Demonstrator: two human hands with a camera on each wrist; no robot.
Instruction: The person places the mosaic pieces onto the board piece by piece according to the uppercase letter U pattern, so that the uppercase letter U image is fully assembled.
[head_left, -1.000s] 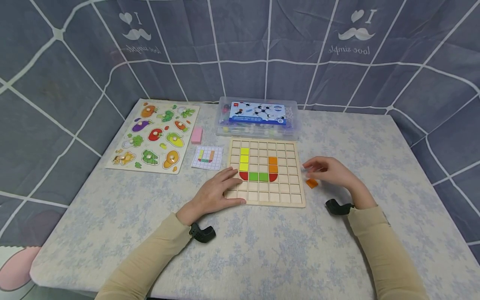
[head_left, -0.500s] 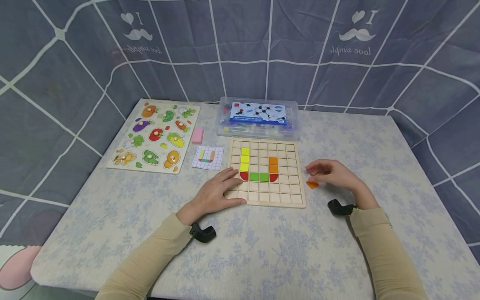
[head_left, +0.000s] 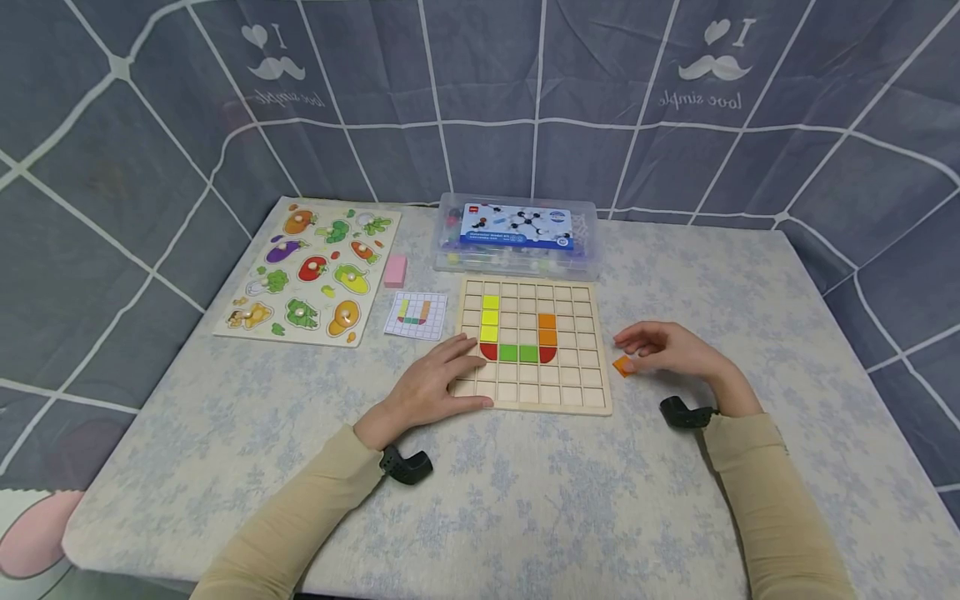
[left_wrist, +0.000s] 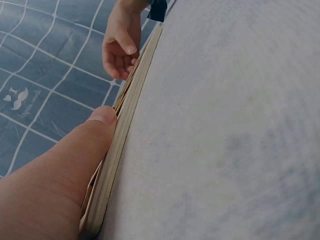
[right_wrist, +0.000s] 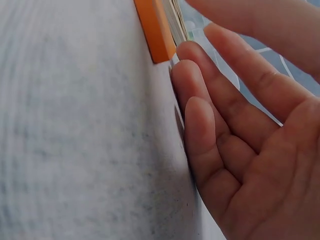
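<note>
In the head view, a wooden grid board (head_left: 525, 409) lies mid-table. It holds a U of yellow tiles (head_left: 489, 317), green tiles (head_left: 517, 353), orange tiles (head_left: 547, 330) and two rounded red corner tiles (head_left: 547, 355). My left hand (head_left: 427, 385) rests spread over the board's left front corner, its thumb along the edge. Right of the board a loose orange tile (head_left: 621, 366) lies on the cloth. The right hand (head_left: 675, 350) is beside it, thumb tip right at the tile and fingers loosely bent. From the right wrist, the orange tile (right_wrist: 156, 32) sits beyond the fingertips, not enclosed by them.
A small pattern card (head_left: 415, 316) and a pink block (head_left: 394, 272) lie left of the board. Farther left is a vegetable puzzle board (head_left: 300, 283). Behind the grid stands a clear plastic box (head_left: 517, 236) with a molecular model label. A tiled-pattern curtain (head_left: 480, 92) closes off the back.
The right hand has shifted slightly right and toward me, and its thumb has come down to the loose orange tile, which has turned a little. The left hand stays put.
</note>
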